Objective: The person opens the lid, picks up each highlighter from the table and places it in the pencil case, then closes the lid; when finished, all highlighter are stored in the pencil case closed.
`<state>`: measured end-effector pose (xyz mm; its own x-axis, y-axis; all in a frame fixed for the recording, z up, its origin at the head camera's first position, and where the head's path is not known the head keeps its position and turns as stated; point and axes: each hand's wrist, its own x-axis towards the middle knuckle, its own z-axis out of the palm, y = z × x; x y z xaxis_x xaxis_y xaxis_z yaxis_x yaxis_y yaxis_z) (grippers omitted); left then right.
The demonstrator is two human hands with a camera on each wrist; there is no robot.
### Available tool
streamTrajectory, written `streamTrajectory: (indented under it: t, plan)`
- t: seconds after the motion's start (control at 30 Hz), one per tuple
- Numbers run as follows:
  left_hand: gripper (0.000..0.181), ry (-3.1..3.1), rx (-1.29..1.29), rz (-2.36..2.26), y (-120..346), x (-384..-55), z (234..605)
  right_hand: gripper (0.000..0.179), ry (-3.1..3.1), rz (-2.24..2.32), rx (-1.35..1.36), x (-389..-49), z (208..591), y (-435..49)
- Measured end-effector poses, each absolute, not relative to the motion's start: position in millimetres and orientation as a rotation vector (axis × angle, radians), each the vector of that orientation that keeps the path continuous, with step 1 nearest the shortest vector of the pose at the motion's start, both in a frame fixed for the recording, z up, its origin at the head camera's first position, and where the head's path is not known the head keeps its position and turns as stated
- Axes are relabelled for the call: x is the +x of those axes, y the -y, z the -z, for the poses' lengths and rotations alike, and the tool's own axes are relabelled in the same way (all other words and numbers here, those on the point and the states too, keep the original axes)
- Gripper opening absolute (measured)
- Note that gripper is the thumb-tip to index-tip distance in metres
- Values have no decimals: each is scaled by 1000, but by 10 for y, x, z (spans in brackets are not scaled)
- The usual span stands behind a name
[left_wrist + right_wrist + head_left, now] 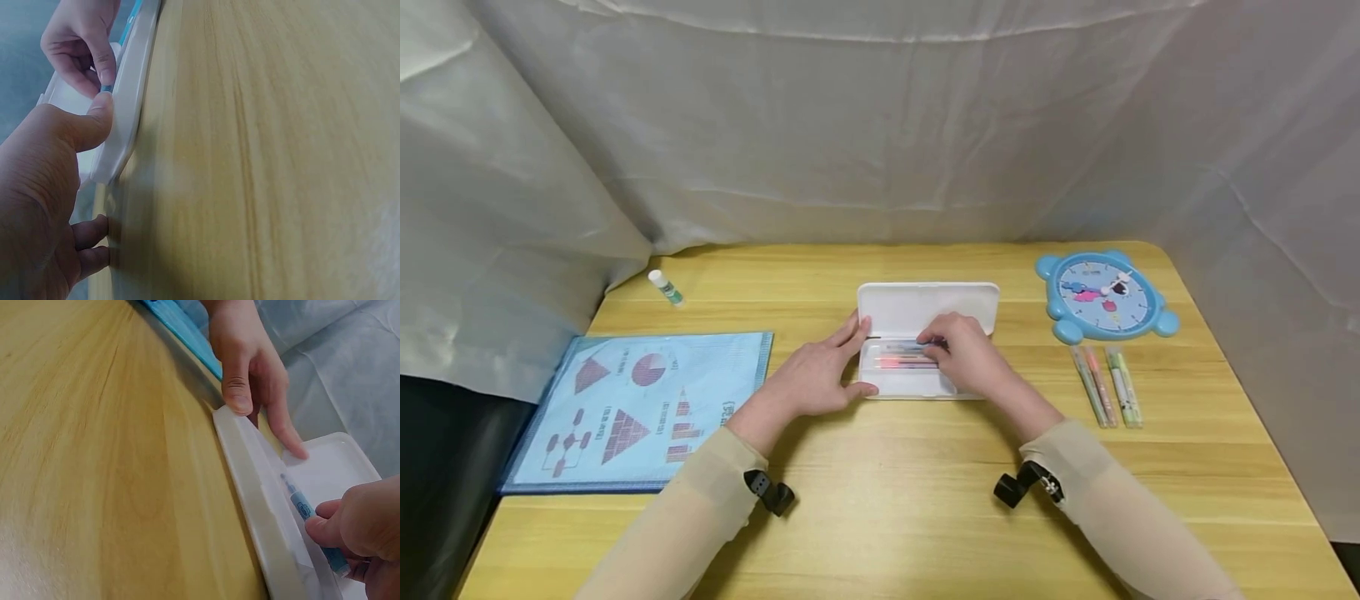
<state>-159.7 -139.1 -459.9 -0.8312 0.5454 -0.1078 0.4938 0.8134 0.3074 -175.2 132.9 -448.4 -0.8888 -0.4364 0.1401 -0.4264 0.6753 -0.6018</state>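
Observation:
A white pencil case (895,385) lies with its lid (902,310) raised at the back, and several slim pens (895,362) in pink and blue tones rest in it. My right hand (964,354) is over the right half of the case and pinches a blue pen (302,505) between thumb and fingers, low over the tray. At the left end, my left hand (820,375) touches the case with fairly straight fingers. Its thumb is at the front corner and its index finger reaches the lid's edge.
A blue document pouch (655,408) with printed charts lies on the left, a glue stick (666,287) behind it. On the right sit a blue toy clock (1105,296) and several pastel pens (1097,387). A grey curtain (880,125) hangs along the table's back edge.

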Motion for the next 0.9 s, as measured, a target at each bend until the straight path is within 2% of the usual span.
streamTrajectory:
  t: [0.3,0.57,0.9]
  plan:
    - [104,-2810,798,-394,1382,-1594,4590,15,-2859,875,-858,-1735,4539,-1278]
    - [104,-2804,796,-382,1380,-1598,4591,26,-2849,780,-938,-1719,4537,-1289]
    - [104,-2805,798,-383,1385,-1597,4596,24,-2850,841,-957,-1702,4504,-1335]
